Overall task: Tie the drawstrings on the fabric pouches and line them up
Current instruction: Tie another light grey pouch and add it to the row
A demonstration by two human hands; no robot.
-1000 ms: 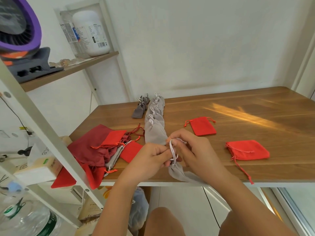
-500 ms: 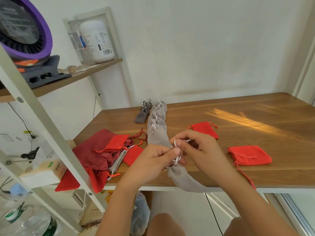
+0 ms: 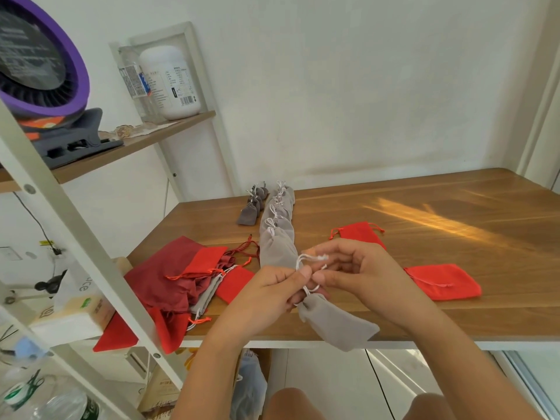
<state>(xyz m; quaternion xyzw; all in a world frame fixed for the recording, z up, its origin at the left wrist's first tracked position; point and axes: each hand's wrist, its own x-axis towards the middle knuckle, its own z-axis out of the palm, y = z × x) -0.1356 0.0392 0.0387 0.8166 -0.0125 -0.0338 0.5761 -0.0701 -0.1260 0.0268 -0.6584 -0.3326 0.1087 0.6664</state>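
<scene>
the grey pouch (image 3: 336,325) hangs by its neck at the near end of the row of tied grey pouches (image 3: 277,234). its long axis slants down and right, away from the row, crossing the table (image 3: 424,322) front edge. the left hand (image 3: 272,292) pinches the white drawstring (image 3: 312,258) at the neck. the right hand (image 3: 360,274), fingers curled, holds the loops above. both hands are about equally near the row's end. 2 red pouches (image 3: 442,281) lie right of the row, with bare wood between.

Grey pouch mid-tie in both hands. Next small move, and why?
Likely pull the white drawstring taut to finish the knot: left hand and right hand pinch its slack loops above the grey pouch, which is not yet in the grey row.
</scene>
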